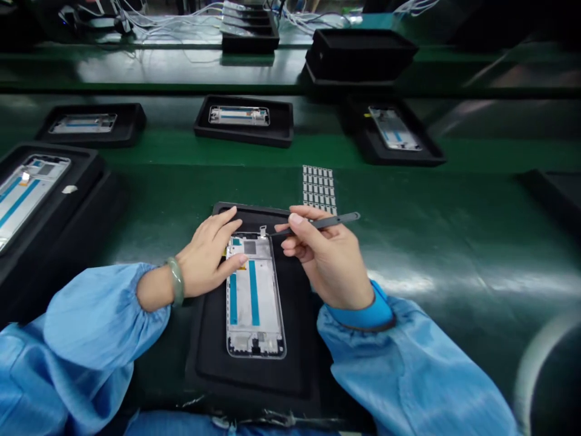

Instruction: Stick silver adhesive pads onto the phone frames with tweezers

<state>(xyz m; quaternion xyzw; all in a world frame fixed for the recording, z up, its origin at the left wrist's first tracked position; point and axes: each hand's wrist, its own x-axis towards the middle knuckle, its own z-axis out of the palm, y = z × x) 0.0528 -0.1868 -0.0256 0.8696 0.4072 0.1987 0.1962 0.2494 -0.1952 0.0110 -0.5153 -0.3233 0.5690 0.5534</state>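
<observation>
A phone frame (267, 290) with two blue strips lies in a black foam tray (299, 339) in front of me. My left hand (211, 254) rests over its upper left edge, fingers spread and thumb reaching onto the frame. Dark tweezers (333, 221) are pinched in my right hand (324, 254), their tips pointing left at the frame's top right corner. By those tips a small pale piece (262, 231) stands at the top edge; whether the tips grip it I cannot tell. Just beyond my right hand lies a sheet of small metallic parts (318, 184).
More black trays with phone frames stand on the green surface: one at left (86, 163), one at back centre (288, 130), one at back right (431, 154). Stacked black trays (363, 54) sit on the far ledge, near white cables (181, 24). Another dark tray (556, 188) is at right.
</observation>
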